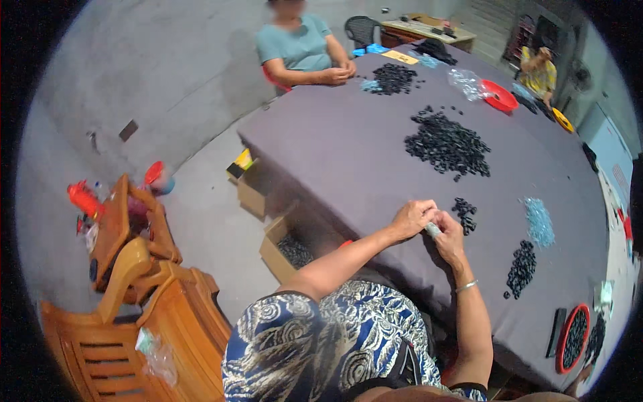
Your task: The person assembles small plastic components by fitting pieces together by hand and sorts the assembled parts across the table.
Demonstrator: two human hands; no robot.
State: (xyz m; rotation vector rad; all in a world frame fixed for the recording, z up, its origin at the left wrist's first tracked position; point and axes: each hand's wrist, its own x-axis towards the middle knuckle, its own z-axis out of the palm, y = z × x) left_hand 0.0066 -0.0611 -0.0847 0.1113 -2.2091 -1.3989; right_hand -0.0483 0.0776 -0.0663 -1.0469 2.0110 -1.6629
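The left hand (413,221) and right hand (449,240) meet over the near edge of the cloth-covered table (348,151), fingers bent and tips drawn together. Whatever they may pinch is too small to tell. A pale bit (433,230) shows at the right hand's fingers; I cannot tell if it is wrapped on or held.

A small heap of black pieces (464,216) lies just beside the right hand, between two and three o'clock. From the hands, the big black heap (447,144) lies at twelve, light blue pieces (538,222) at three, another black heap (521,269) at four. The cardboard box (273,251) of dark pieces stands lower, at nine o'clock. A person in a teal shirt (301,47) sits at eleven.
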